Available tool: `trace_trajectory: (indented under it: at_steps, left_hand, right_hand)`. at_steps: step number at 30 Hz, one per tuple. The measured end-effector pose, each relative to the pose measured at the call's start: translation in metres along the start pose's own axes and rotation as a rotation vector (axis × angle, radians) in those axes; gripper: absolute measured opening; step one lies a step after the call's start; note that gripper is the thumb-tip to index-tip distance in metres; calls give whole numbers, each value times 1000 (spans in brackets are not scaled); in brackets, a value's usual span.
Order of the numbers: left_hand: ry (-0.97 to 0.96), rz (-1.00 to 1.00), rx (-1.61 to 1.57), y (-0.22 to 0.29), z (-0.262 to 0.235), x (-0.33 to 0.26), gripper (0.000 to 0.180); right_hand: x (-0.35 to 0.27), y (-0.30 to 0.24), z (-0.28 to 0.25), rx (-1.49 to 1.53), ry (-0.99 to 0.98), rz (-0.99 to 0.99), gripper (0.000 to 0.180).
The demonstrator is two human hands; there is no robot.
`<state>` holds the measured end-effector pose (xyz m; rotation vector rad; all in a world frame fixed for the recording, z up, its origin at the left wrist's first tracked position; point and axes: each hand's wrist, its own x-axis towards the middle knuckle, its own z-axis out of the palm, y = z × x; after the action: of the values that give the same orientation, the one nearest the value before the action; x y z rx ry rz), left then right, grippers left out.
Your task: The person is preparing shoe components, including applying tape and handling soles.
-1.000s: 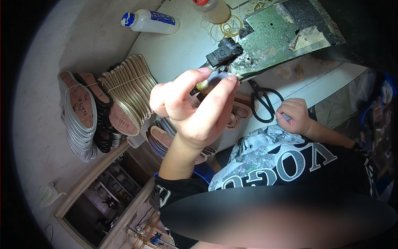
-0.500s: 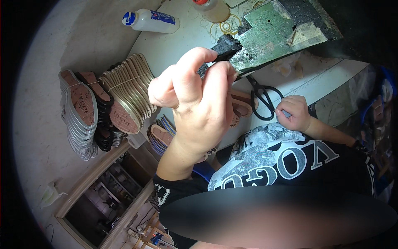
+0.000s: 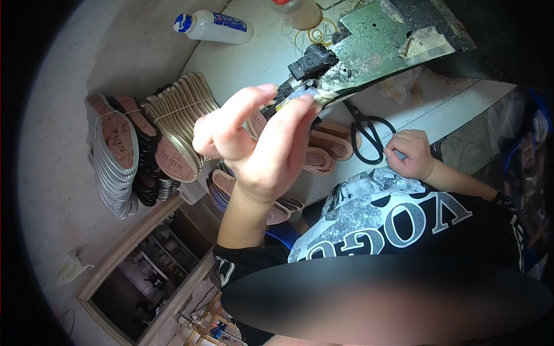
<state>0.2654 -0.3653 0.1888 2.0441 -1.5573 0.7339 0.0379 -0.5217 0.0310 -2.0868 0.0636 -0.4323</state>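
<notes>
My left hand [image 3: 259, 141] is raised at the working end of a worn green metal machine [image 3: 375, 52]. Its thumb reaches the small metal parts under a black block [image 3: 313, 61]. The index finger points up, apart from the thumb, and I see nothing gripped between them. A pale scrap [image 3: 326, 97] lies beside the thumb tip; other fingers are partly hidden. My right hand [image 3: 410, 154] is closed in a fist at the table edge, by black-handled scissors [image 3: 369, 138]. A small grey-blue bit shows at its thumb, too little to name.
Tied stacks of shoe insoles, silver-edged [image 3: 115, 155] and gold-edged [image 3: 179, 115], stand by the wall at left. More insoles [image 3: 332, 144] lie behind my left hand. A white bottle with a blue cap [image 3: 222, 27] and a red-topped jar [image 3: 300, 14] are at the back.
My left hand has shifted left and slightly down; its index finger has come off the black block and straightened away from the thumb. The right hand stays nearly still.
</notes>
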Motion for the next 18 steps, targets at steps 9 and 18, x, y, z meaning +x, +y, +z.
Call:
trace_trajectory:
  at_steps: [9,18]
  left_hand:
    - [-148,80,0,4,5,15,20]
    - [-133,120,-27,-5,4,9,12]
  right_hand:
    - [0,0,2,2,21,-1,13]
    - [-1,2,1,7,25,4,13]
